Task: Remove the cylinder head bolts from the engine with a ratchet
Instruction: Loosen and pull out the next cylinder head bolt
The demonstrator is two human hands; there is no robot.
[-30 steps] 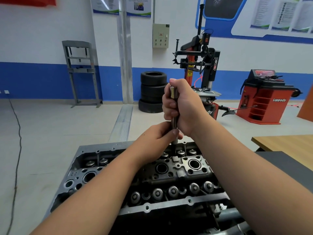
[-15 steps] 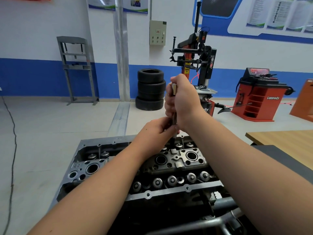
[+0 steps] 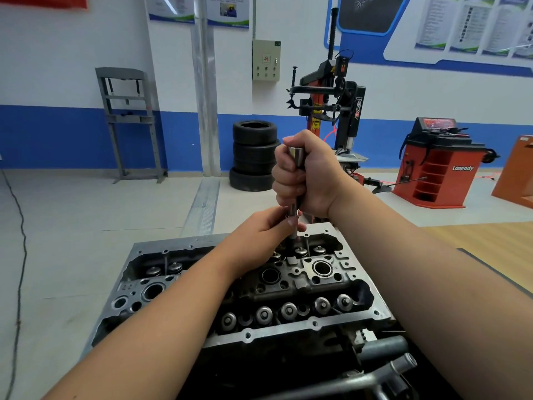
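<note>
Both hands and the tool are sitting about where they were a second ago over the far edge of the head; only the camera view is drifting slightly. Right hand is fisting round the upper part of the ratchet tool, fingers fully wrapped, polished steel top poking out above the fist. Left hand is pinching the thin shaft lower down, fingertips steadying it just above the casting. Tool is standing near upright, its lower end dropping into the back row of the cylinder head; I can't see the bolt itself, so it's hidden under the socket or down a bore. Judging the step: seating or spinning on one rear head bolt. Next move needs the shaft kept square while the right hand is turning, then lifting straight out. Head is a rough grey aluminium casting, oily dark in the valley, with round shiny valve caps in a row and machined bores.
</note>
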